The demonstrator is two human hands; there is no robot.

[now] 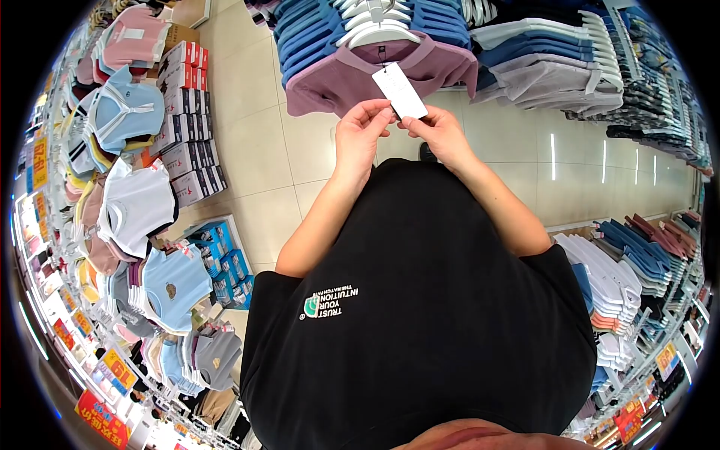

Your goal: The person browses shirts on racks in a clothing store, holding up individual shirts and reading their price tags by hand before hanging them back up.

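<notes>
A white paper price tag (400, 91) hangs by a dark string from the neck of a mauve knit top (322, 79), which is on a white hanger (382, 34) at the front of a rack. My right hand (437, 135) pinches the tag's lower edge between thumb and finger. Close beside it, my left hand (362, 127) has thumb and fingers pressed together at the tag's lower left corner. Whether that hand grips the tag itself or something small there is hard to see. The print on the tag is too small to read.
Blue shirts (307, 34) hang behind the mauve top, with grey and white garments (547, 71) to the right. On the left are stacked shoe boxes (191, 142), blue boxes (229, 259) and racks of tops (139, 202). Pale floor tiles (259, 157) lie between the racks.
</notes>
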